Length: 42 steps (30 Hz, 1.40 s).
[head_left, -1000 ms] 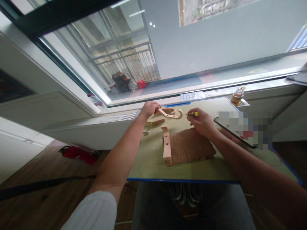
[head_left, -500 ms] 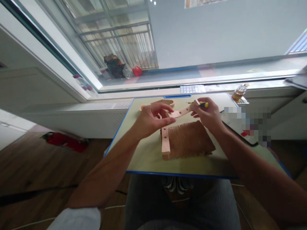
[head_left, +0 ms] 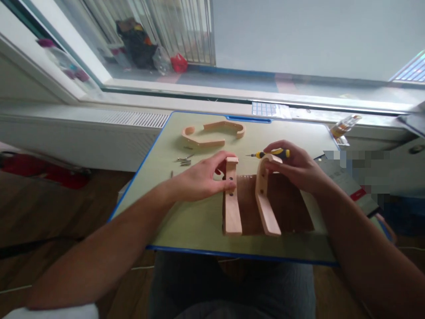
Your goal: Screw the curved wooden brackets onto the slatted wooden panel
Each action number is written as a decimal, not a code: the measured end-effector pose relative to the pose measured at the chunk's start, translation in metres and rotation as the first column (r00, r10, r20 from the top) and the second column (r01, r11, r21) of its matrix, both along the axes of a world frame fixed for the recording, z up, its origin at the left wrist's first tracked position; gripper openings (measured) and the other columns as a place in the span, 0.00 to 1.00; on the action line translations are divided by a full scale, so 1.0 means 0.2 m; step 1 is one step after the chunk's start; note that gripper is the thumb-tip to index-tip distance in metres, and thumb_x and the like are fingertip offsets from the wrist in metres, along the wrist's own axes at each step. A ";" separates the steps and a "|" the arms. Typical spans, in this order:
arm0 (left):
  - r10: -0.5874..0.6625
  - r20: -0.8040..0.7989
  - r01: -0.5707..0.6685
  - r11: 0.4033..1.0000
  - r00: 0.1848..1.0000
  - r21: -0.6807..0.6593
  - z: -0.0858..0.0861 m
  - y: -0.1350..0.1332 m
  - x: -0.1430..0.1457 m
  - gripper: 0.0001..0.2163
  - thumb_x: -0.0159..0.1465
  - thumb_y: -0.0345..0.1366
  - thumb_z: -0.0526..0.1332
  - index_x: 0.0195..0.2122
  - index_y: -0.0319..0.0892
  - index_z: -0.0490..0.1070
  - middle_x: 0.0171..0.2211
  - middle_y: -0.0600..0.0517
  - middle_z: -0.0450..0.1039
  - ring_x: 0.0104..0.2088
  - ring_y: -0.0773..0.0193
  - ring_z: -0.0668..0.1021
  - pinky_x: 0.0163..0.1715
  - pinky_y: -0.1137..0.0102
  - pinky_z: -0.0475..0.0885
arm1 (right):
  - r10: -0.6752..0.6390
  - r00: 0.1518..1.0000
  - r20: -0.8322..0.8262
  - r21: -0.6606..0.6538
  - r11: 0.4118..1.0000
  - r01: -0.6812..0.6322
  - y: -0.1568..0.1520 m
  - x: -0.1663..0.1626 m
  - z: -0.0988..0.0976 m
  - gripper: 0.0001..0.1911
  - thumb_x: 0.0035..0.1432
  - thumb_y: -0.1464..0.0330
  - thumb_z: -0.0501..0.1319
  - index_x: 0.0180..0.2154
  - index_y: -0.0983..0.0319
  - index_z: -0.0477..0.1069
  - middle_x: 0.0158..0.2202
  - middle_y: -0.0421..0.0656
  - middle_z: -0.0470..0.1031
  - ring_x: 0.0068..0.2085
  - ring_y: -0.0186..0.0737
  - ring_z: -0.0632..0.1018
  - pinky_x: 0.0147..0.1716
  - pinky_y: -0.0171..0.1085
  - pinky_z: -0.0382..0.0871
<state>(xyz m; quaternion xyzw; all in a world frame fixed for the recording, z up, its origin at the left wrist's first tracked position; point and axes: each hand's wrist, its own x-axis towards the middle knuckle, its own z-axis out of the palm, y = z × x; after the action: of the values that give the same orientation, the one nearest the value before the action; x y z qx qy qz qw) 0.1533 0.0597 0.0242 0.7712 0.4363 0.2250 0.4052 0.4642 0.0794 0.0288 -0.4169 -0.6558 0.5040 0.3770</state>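
My left hand (head_left: 204,177) is closed around the upper part of a bent wooden hook (head_left: 233,217) with dark screw holes. That hook lies along the left edge of a brown cardboard piece (head_left: 292,204). In my right hand (head_left: 297,166) is a second bent wooden hook (head_left: 268,215), gripped at its curled top, its straight lower end over the cardboard. A yellow-and-black screwdriver (head_left: 280,153) is also tucked in the right fingers, tip pointing left. The fingers partly hide both hooks.
Two more bent wooden pieces, one nearer (head_left: 206,143) and one farther (head_left: 219,124), lie at the back of the blue-edged table (head_left: 186,221). Several screws (head_left: 185,162) are left of my hands. A glass bottle (head_left: 345,126) stands by the window; a dark-edged board (head_left: 345,177) is at right.
The wooden hook once held between both hands is now upright over the cardboard in my right hand. My left hand has let it go and taken the left hook. The view has shifted.
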 end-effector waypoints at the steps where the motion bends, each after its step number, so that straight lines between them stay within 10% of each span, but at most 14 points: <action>1: 0.001 0.018 -0.001 1.000 1.000 -0.015 -0.01 0.00 0.00 0.31 0.66 0.49 0.76 0.67 0.50 0.72 0.55 0.47 0.83 0.51 0.53 0.86 0.51 0.62 0.82 | 0.017 0.999 0.040 0.013 1.000 -0.017 0.00 0.01 0.01 0.23 0.62 0.53 0.78 0.51 0.57 0.78 0.43 0.41 0.82 0.34 0.35 0.79 0.31 0.34 0.75; 8: 0.056 0.159 -0.035 0.990 0.986 -0.135 -0.08 -0.02 0.01 0.30 0.66 0.45 0.76 0.67 0.54 0.72 0.51 0.50 0.82 0.44 0.58 0.85 0.43 0.66 0.82 | 0.067 0.971 0.230 0.138 0.985 -0.101 -0.02 -0.03 0.00 0.15 0.69 0.59 0.74 0.53 0.55 0.79 0.52 0.45 0.84 0.49 0.43 0.83 0.46 0.40 0.79; 17: 0.057 0.224 -0.023 0.988 0.973 -0.153 -0.07 -0.03 0.02 0.27 0.68 0.41 0.75 0.67 0.48 0.72 0.51 0.49 0.80 0.47 0.60 0.82 0.44 0.67 0.78 | -0.071 0.893 0.445 0.281 0.958 -0.064 -0.05 -0.08 -0.02 0.17 0.70 0.58 0.73 0.58 0.51 0.79 0.55 0.44 0.85 0.48 0.45 0.84 0.41 0.40 0.78; 34: 0.035 0.200 -0.004 0.988 0.979 -0.156 -0.08 -0.02 0.02 0.31 0.68 0.40 0.74 0.71 0.51 0.70 0.56 0.49 0.81 0.47 0.60 0.82 0.44 0.67 0.81 | -0.146 0.852 0.502 0.332 0.943 -0.034 -0.05 -0.12 -0.02 0.20 0.70 0.61 0.72 0.60 0.51 0.77 0.49 0.43 0.86 0.37 0.41 0.82 0.36 0.39 0.77; 42: 0.095 0.178 -0.091 0.995 0.979 -0.032 -0.09 0.00 0.00 0.37 0.63 0.47 0.79 0.72 0.50 0.72 0.60 0.44 0.80 0.52 0.55 0.82 0.47 0.64 0.82 | -0.103 0.941 0.322 0.249 0.968 0.021 -0.04 -0.10 -0.05 0.24 0.66 0.63 0.74 0.61 0.52 0.73 0.57 0.46 0.84 0.49 0.49 0.86 0.44 0.46 0.82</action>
<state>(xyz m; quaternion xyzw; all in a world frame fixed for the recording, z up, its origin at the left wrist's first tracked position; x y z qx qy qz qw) 0.1528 0.0588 0.0062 0.7218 0.4361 0.3072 0.4410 0.4441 0.0705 0.0197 -0.4672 -0.7531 0.3303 0.3247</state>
